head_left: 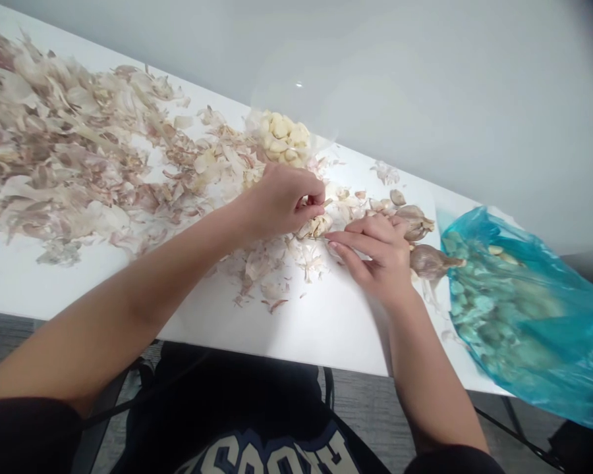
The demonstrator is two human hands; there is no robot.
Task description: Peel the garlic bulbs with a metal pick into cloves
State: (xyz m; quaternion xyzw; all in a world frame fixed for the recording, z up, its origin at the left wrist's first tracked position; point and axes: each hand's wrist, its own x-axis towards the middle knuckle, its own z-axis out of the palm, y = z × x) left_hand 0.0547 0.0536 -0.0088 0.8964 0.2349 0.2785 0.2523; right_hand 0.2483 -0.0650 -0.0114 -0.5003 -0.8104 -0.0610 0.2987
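My left hand (289,197) is closed in a pinch, with a small pale bit at its fingertips that I cannot make out clearly. Just below those fingertips, a partly opened clump of garlic (316,226) rests among loose skins. My right hand (375,253) comes in from the right, thumb and fingers pressed together beside the clump. A thin dark line shows at its fingertips, too small to name. Close behind the right hand lie two whole garlic bulbs, an upper bulb (415,222) and a lower bulb (432,261), with a few unpeeled cloves near them.
A large heap of garlic skins (74,151) covers the left of the white table (321,329). Peeled cloves (284,137) fill a clear container or bag at the back, against the wall. On the right, a blue plastic bag (518,316) with garlic inside overhangs the front edge.
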